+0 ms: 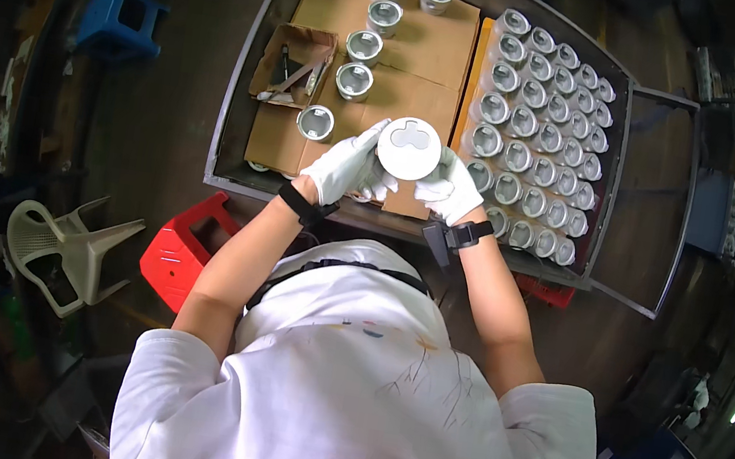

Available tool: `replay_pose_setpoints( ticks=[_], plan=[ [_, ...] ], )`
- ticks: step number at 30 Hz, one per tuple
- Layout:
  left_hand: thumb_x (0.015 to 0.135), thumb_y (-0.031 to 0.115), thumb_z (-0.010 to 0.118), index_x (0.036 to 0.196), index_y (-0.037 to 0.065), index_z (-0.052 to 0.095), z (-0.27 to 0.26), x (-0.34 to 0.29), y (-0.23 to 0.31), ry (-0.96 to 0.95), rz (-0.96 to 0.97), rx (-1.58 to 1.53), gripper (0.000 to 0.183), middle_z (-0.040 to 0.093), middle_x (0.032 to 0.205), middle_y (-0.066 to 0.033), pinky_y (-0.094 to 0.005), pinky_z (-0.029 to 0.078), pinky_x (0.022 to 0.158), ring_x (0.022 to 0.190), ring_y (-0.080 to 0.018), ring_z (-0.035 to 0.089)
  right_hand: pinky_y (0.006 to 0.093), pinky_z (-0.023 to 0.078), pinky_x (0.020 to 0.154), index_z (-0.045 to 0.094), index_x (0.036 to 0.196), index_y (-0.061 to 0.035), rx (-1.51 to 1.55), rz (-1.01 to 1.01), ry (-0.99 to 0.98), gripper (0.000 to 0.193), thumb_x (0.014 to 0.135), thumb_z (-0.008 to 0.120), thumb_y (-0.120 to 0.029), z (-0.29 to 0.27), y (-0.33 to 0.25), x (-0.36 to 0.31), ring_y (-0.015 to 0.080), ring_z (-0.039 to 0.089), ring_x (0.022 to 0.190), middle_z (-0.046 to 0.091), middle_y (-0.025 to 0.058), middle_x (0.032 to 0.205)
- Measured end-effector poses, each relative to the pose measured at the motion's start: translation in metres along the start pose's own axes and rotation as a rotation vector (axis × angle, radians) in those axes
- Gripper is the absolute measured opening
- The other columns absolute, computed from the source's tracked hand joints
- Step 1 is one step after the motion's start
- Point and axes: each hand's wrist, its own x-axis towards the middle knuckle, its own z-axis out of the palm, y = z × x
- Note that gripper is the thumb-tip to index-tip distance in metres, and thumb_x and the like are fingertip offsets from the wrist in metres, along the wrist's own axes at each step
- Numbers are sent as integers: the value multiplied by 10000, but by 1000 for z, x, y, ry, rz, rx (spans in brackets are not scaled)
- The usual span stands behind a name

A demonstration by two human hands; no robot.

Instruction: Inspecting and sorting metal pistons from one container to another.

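Between my two white-gloved hands, in front of my body, is a white round piece (407,165) with a grey three-lobed shape on its upper face. My left hand (344,167) grips its left edge, and my right hand (450,191) grips the right edge. Its underside is hidden from view. Just beyond my left hand stands a clear round container (315,123). More of these containers (354,81) stand in a loose line on the cardboard (420,58). To the right of my right hand, many clear containers (521,123) are packed in rows.
A metal-framed table (249,72) carries everything. An open cardboard box (312,37) with a pen and tools sits at its left. A yellow edge (480,57) borders the packed rows. Around the table are a red stool (170,260), a pale chair (83,251) and a blue stool (104,22).
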Motion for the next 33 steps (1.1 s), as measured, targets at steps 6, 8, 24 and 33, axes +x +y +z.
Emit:
replay_pose_setpoints(
  ticks=[6, 8, 24, 33],
  plan=[
    [990, 582, 376, 1081, 68, 599, -9, -5, -10, -73, -32, -10, 568, 666, 769, -131, -285, 476, 459, 565, -202, 618, 250, 284, 336, 531, 751, -101, 11, -66, -7, 202, 914, 482, -210, 0, 18, -6, 122, 372, 343, 487, 5, 542],
    [996, 564, 379, 1140, 65, 581, -9, -5, -8, -135, -39, -36, 557, 680, 870, -145, -311, 515, 512, 653, -217, 646, 247, 302, 352, 553, 776, -89, -28, -102, 8, 165, 902, 490, -176, 11, 18, -9, 122, 397, 362, 513, 7, 571],
    [981, 314, 555, 1340, 34, 451, 16, -5, -11, 135, 443, -197, 466, 595, 1212, -123, -393, 505, 928, 1109, -234, 598, 245, 479, 568, 621, 997, -20, -1043, -595, -8, 189, 815, 571, -38, 47, 18, -20, 104, 595, 618, 639, 32, 804],
    [975, 422, 496, 1283, 88, 494, 4, -15, 2, -216, 184, -464, 454, 629, 1145, -154, -462, 585, 680, 904, -281, 662, 260, 476, 563, 608, 950, 4, -1761, -596, 147, 245, 870, 655, -222, 98, 5, -53, 134, 597, 632, 620, 63, 790]
  ],
)
